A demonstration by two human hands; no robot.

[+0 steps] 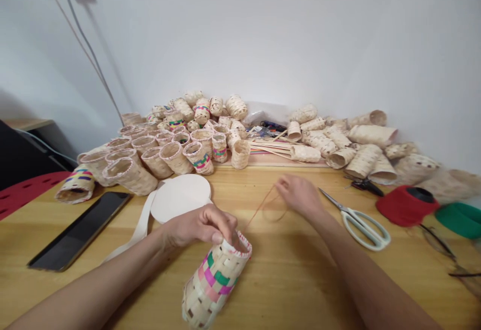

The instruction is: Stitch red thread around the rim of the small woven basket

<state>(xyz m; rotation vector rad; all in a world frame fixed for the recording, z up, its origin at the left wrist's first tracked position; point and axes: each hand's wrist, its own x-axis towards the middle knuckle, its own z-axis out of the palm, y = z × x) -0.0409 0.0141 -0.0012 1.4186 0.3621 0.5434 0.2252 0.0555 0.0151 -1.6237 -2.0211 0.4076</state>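
Note:
My left hand [210,224] grips the rim of a small woven basket [214,282], thumb outside and fingers inside the mouth. The basket is tilted, its opening toward the upper right, with green, purple and pink checks round its body. Red stitches run along its white-edged rim. From that rim a thin red-orange thread [259,209] stretches up to my right hand [296,192], whose fingers are pinched together on it above the table. Part of the thread hangs in a loop below the right hand. Whether a needle is between those fingers cannot be made out.
A roll of white ribbon [180,197] and a black phone [78,232] lie at left. Scissors [364,227], a red thread cone [406,207], a green cone [460,219] and eyeglasses [439,242] are at right. Woven baskets [175,157] crowd the back, beside thin strips [270,147].

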